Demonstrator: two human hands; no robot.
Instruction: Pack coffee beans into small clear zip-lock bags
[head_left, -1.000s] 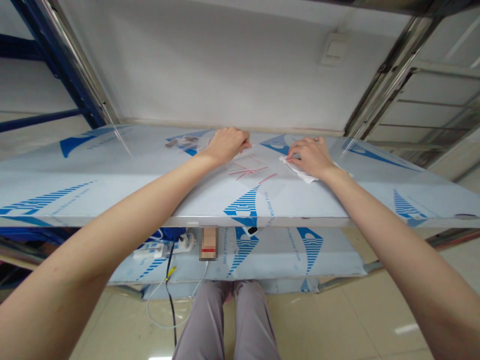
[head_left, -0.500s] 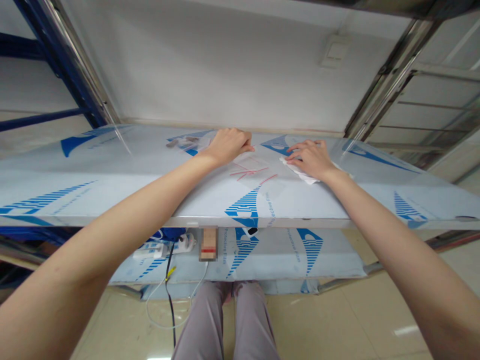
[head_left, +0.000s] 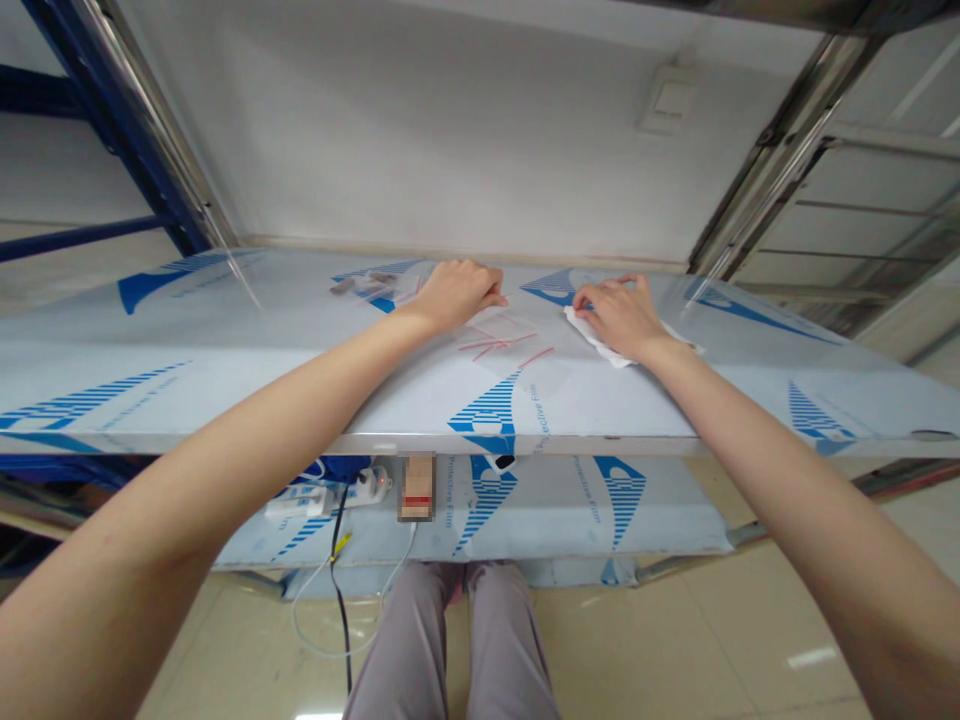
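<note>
My left hand (head_left: 460, 294) is closed at the back of the worktop, its thumb against the curled fingers. What it holds, if anything, is hidden. Just in front of it lie thin clear plastic zip bags (head_left: 499, 343) with red seal lines, overlapping each other. My right hand (head_left: 618, 315) rests over a white tissue (head_left: 600, 345), with thumb and fingers drawn together at its left edge. Most of the tissue is hidden under that hand and wrist. To the left of my left hand is a clear bag with small greyish items (head_left: 367, 285) in it, too indistinct to name.
The worktop (head_left: 285, 345) is covered in blue-printed protective film and backs onto a white wall. On the shelf below are a power strip (head_left: 300, 500), cables and a blurred-out device (head_left: 417, 488). A blue metal frame (head_left: 135, 130) stands at the left.
My right hand's fingers have drawn together at the tissue's left edge, which has shifted slightly. The left hand and the zip bags look nearly unchanged.
</note>
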